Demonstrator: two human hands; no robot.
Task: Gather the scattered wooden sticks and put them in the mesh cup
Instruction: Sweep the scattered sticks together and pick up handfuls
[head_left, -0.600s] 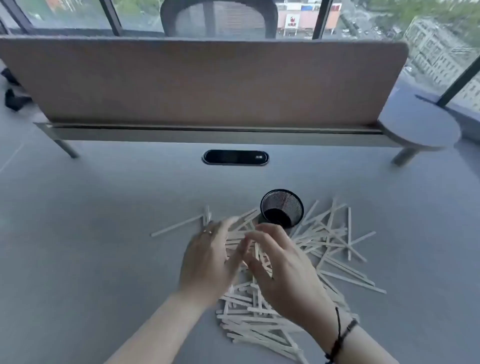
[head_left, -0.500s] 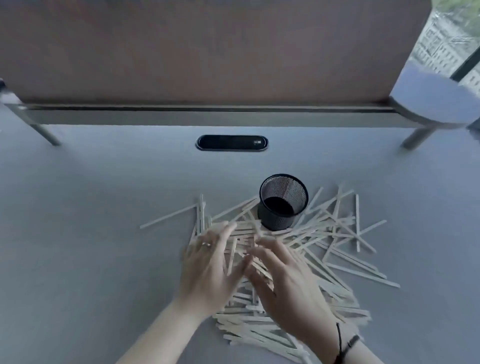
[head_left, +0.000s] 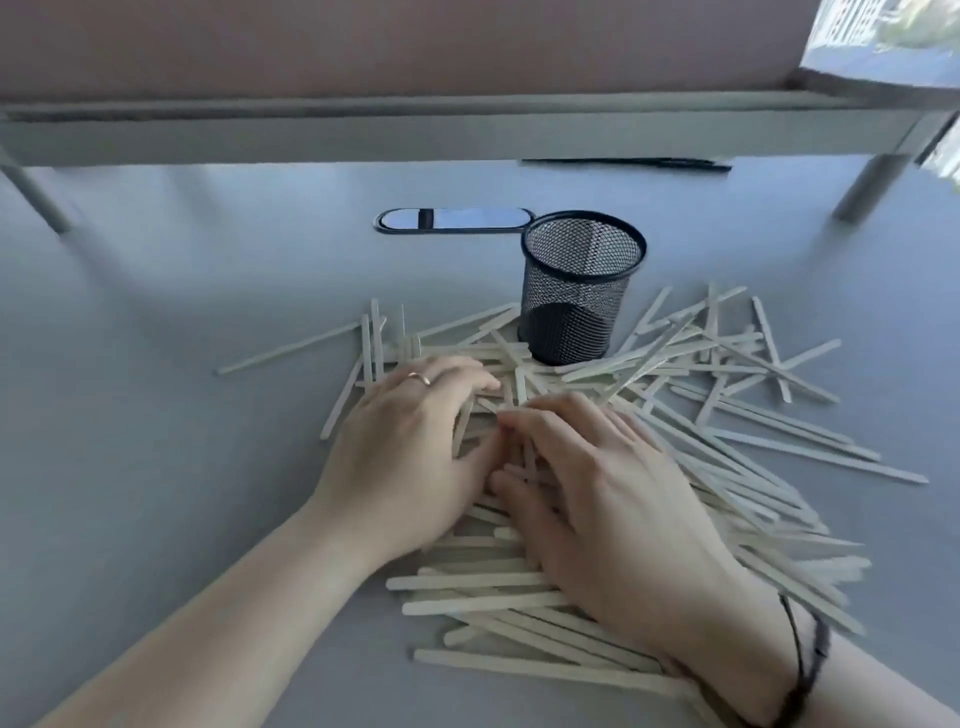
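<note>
Sticks heaped on the desk (head_left: 156, 415), mesh cup just beyond both hands

The wooden sticks (head_left: 701, 415) are spread in a broad, criss-crossed heap across the middle and right of the desk, most with their long axes running roughly left to right or slanting toward the near right. The mesh cup (head_left: 582, 286) stands upright at the far edge of the heap, its base touched by sticks and nothing to be made out inside. It lies ahead of the hands and slightly to the right, so the right hand (head_left: 613, 499) is judged the nearer. The left hand (head_left: 410, 447) lies palm down beside it, thumbs almost meeting. The grip of each hand is loosely curled over the sticks; whether any stick is actually pinched cannot be told. A gathered bundle would need turning upright to enter the cup.
</note>
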